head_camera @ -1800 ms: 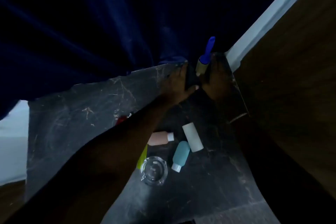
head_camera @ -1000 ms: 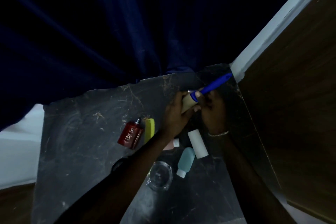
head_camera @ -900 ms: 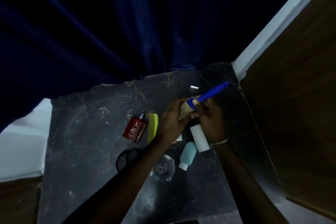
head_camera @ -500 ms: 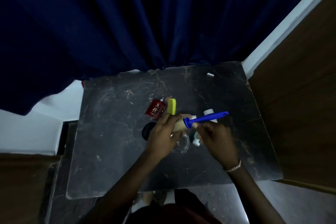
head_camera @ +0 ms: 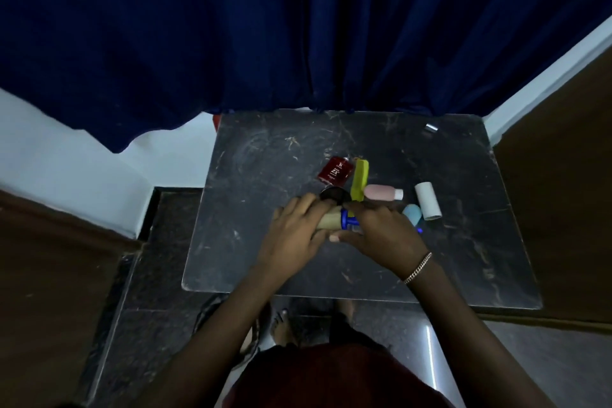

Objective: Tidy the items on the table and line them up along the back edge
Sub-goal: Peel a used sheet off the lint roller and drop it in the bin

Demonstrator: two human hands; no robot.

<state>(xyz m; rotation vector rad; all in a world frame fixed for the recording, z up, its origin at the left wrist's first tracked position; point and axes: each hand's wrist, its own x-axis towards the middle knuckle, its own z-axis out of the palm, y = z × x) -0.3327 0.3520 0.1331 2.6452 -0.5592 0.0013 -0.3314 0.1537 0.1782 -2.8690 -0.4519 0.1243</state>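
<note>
Both my hands hold a lint roller [head_camera: 334, 221] with a beige roll and a blue handle, low over the middle of the dark marble table [head_camera: 265, 252]. My left hand [head_camera: 294, 228] wraps the roll; my right hand [head_camera: 381, 232] covers the blue handle, whose tip shows past it. Behind the hands lie a red perfume bottle [head_camera: 335, 169], a yellow-green comb [head_camera: 359, 178], a pink bottle [head_camera: 382, 192], a white cylinder [head_camera: 428, 200] and a light blue bottle [head_camera: 413, 213]. A dark round object [head_camera: 334, 194] peeks out above my left hand.
A small silver cap [head_camera: 431, 128] lies near the table's back right corner. A dark blue curtain [head_camera: 298, 26] hangs along the back edge. Brown wooden panels [head_camera: 563, 175] stand to the right. My feet and the tiled floor show below the front edge.
The hands brought the lint roller from the back right corner down to the table's middle and laid it level. The view swung round to face the table squarely.
</note>
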